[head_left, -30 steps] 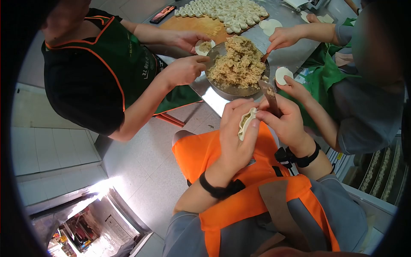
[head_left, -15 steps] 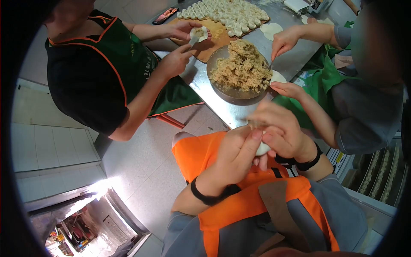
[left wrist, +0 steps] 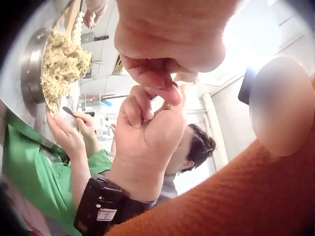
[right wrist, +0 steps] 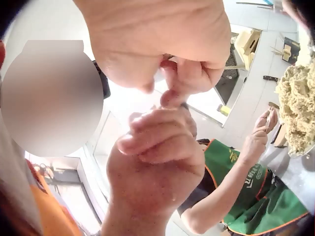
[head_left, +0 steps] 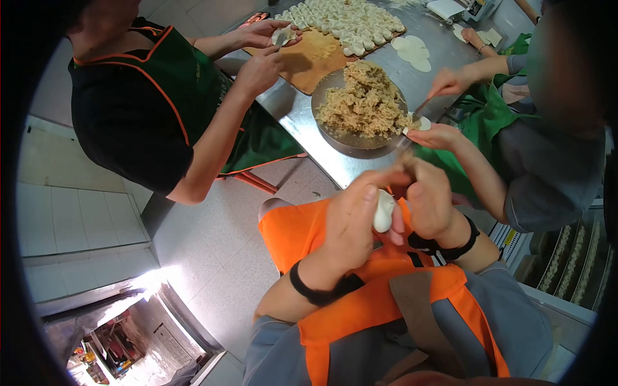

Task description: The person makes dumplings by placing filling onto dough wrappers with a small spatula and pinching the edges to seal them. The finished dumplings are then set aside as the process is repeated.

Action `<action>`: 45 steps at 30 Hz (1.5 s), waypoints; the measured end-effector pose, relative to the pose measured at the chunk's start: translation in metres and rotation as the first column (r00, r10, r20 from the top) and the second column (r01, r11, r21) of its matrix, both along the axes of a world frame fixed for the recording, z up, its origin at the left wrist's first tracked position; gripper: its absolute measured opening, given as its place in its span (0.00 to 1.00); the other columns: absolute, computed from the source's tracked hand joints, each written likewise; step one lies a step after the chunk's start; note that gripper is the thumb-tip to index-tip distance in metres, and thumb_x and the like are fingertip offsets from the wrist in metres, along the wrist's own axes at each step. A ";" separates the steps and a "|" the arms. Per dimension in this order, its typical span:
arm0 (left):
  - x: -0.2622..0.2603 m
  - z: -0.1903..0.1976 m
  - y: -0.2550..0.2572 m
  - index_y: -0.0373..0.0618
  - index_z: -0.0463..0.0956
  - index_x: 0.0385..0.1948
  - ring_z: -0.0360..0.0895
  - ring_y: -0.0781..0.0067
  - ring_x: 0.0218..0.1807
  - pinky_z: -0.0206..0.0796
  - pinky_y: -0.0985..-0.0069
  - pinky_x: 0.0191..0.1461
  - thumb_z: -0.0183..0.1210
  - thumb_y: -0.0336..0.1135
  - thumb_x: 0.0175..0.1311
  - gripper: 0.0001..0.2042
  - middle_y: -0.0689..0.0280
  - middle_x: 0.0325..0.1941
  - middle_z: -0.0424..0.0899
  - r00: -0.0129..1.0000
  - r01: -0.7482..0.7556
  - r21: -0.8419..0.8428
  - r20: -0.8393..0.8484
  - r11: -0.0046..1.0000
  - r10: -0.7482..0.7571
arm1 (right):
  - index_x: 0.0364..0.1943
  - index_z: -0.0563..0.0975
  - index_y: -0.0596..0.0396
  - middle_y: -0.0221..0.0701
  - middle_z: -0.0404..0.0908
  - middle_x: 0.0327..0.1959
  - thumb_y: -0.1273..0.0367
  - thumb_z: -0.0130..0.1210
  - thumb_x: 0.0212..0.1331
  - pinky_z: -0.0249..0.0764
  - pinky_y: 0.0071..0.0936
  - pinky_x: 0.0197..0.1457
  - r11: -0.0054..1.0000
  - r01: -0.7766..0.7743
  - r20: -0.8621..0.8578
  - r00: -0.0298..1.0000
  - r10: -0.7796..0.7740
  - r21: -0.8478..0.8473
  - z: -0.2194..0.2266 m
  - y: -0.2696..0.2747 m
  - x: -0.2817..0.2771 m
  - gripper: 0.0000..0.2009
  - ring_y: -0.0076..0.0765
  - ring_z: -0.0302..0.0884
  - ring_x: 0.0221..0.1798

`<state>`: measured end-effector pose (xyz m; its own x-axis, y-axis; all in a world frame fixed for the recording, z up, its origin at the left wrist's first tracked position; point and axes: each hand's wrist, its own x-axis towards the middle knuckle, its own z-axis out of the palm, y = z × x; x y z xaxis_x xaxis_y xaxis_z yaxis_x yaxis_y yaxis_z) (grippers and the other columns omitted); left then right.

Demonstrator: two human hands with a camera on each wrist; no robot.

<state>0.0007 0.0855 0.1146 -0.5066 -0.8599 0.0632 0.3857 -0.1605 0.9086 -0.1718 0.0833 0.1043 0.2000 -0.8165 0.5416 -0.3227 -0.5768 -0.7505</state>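
In the head view, my left hand [head_left: 351, 222] cradles a plump white dumpling [head_left: 384, 212], thumb along its near side and fingertips showing beneath it. My right hand [head_left: 430, 196] stands just right of the dumpling, thumb upright and fingers bent over toward the left hand. A blurred brown spatula [head_left: 405, 156] pokes up above the right hand, which grips it; most of its length is hidden. Both wrist views show the left hand [right wrist: 155, 147] and right hand [left wrist: 147, 132] meeting at the fingertips, with the dumpling hidden by the fingers.
A metal bowl [head_left: 360, 153] heaped with filling [head_left: 360, 106] stands on the steel table [head_left: 315, 145]. Behind it, rows of dumplings [head_left: 347, 22] lie on a wooden board [head_left: 306, 61], beside loose wrappers [head_left: 412, 53]. Two people work wrappers at either side, one in a dark green apron [head_left: 199, 96].
The dumpling has gone from crimped with filling showing to rounded, its filling out of sight. The left person's wrapper moved from the bowl to the board; the right person's wrapper now has filling.
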 end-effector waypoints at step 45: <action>-0.026 -0.169 -0.098 0.42 0.74 0.29 0.78 0.45 0.33 0.68 0.55 0.35 0.56 0.36 0.62 0.07 0.52 0.26 0.78 0.775 0.209 -0.459 0.617 0.863 0.140 | 0.32 0.82 0.57 0.35 0.83 0.27 0.63 0.63 0.55 0.72 0.33 0.36 0.943 0.317 -0.619 0.762 -0.188 0.103 -0.027 -0.374 -0.109 0.10 0.35 0.78 0.30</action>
